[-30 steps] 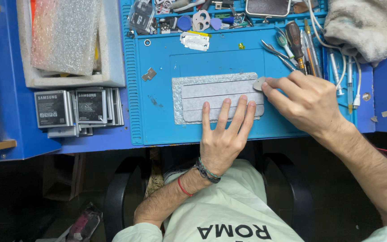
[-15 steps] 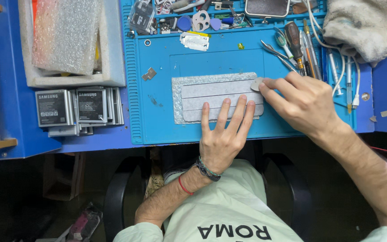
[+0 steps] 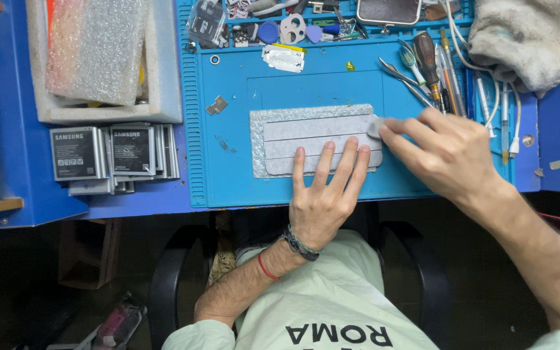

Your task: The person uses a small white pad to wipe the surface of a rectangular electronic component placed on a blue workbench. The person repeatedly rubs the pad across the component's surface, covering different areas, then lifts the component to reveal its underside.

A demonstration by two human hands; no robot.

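Fingers point(image 3: 327, 162) of the left hand point(image 3: 324, 194) lie spread and flat, released, pressing on the lower strips of a grey sheet point(image 3: 315, 139) in the middle of the blue mat point(image 3: 228, 175). Right hand point(image 3: 448, 152) sits at the sheet's right edge, fingers pinched on a small grey tab point(image 3: 375, 126) at the end of the top strip; the contact point is partly covered by the fingertips, so how much is lifted cannot be told. Sheet lies flat, three pale strips on a speckled backing, bottom edge partly hidden under the left fingers.

Screwdriver point(image 3: 426, 55), tweezers point(image 3: 400, 74) and pens lie along the mat's right side, just beside the right hand. Grey cloth point(image 3: 520, 35) is cut off at the top right corner. Small parts in the mat's top tray are too cluttered to identify. Stack of flat batteries point(image 3: 108, 155) rests on the counter point(image 3: 21, 129) left of the mat, below a foam box point(image 3: 160, 78) holding bubble wrap point(image 3: 95, 48), cut off at the top.
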